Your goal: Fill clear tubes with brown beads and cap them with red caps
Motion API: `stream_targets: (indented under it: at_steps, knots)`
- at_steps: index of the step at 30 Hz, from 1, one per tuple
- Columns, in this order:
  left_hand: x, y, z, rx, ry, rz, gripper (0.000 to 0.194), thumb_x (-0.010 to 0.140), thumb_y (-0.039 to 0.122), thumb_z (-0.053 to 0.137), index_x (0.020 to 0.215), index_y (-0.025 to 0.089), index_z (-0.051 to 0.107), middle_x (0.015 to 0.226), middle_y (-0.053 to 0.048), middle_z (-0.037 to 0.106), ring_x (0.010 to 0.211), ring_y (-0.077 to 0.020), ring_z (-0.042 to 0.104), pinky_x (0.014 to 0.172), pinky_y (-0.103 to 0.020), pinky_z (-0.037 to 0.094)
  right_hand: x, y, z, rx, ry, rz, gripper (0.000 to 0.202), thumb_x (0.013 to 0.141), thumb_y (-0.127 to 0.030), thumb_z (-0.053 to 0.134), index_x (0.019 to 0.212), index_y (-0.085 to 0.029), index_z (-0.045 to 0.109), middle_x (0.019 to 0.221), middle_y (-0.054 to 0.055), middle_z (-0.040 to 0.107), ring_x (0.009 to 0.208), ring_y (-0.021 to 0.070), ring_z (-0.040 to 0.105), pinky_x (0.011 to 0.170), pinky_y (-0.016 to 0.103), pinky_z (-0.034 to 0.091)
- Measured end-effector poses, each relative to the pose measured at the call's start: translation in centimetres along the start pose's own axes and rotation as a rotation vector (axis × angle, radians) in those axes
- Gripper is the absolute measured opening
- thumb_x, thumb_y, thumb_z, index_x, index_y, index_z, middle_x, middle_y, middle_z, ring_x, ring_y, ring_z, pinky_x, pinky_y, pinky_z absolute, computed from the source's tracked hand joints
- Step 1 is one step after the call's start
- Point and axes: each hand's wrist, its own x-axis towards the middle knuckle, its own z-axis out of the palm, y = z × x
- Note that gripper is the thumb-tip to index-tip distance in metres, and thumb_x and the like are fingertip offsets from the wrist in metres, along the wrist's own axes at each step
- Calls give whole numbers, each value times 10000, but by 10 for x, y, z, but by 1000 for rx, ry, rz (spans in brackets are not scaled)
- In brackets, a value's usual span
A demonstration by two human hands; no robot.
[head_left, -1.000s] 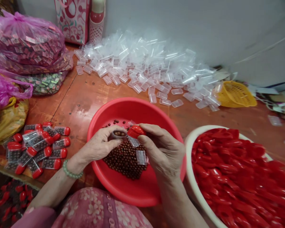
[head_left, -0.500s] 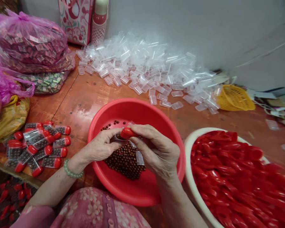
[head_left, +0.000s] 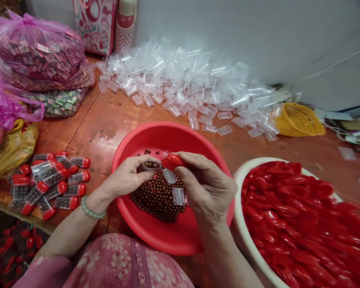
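Observation:
Over a red basin [head_left: 168, 249], my left hand [head_left: 129, 176] pinches a clear plastic case [head_left: 151, 165] with brown beads showing at its open end. Between the thumb and fingers of my right hand [head_left: 205, 184] is a red cap [head_left: 175, 160], a short gap to the right of the case. Many brown beads [head_left: 159, 200] lie heaped in the basin below, with a few loose ones near its back wall. Two clear pieces [head_left: 178, 196] rest on the bead heap beside my right hand.
Bead-filled cases with red caps [head_left: 52, 180] lie at left, near tied bags [head_left: 39, 52]. Clear empty cases [head_left: 192, 84] are piled along the wall. A white tub [head_left: 241, 200] of red caps stands at right, with a yellow basket [head_left: 300, 120] behind.
The red cap has moved right with my right hand, away from the clear case. The case's open end and the beads in it now show.

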Motion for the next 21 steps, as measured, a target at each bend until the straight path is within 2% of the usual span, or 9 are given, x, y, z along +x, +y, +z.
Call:
stream_targets:
  at_steps: [3,6,9,12,16,21]
  knots:
    - [1,1,-1,-56,-44,-86,201,804,130,662,1004,134,662,900,-21,669,796,-109,616,779,-245,499,0,0,1,39,18,45,288,815,-160,722,1060,-311,730,991,6,747,918,163,710,857,350,586]
    - [0,4,-1,-78,-106,-169,318,859,248,652,1160,152,617,866,-25,664,666,-94,631,630,-214,525,2,-1,3,57,29,90,260,818,-201,730,1053,-312,730,984,-1,746,903,159,711,850,344,588]
    - [-1,8,-2,-70,-142,-166,397,885,317,636,1246,163,570,866,-26,669,599,-83,645,581,-196,533,5,0,6,83,53,129,253,821,-240,734,1061,-318,723,989,-8,743,892,157,711,848,349,590]
    - [-1,10,-2,-74,-106,-120,339,871,250,652,1188,142,596,815,-6,663,591,-66,639,578,-170,525,5,1,7,83,72,139,240,814,-278,743,1050,-316,719,979,-12,740,893,167,712,883,375,585]
    - [1,12,-2,-100,-124,-129,293,859,136,631,1149,110,606,710,5,659,582,-70,633,592,-176,524,3,1,8,69,70,149,222,809,-313,746,1030,-312,722,966,-6,743,902,178,712,890,380,588]
    - [2,9,-1,-141,-167,-164,296,819,35,588,1110,83,605,652,8,655,534,-78,631,575,-196,526,4,0,9,76,28,162,234,802,-277,752,1033,-302,728,965,-6,741,867,152,713,846,343,598]
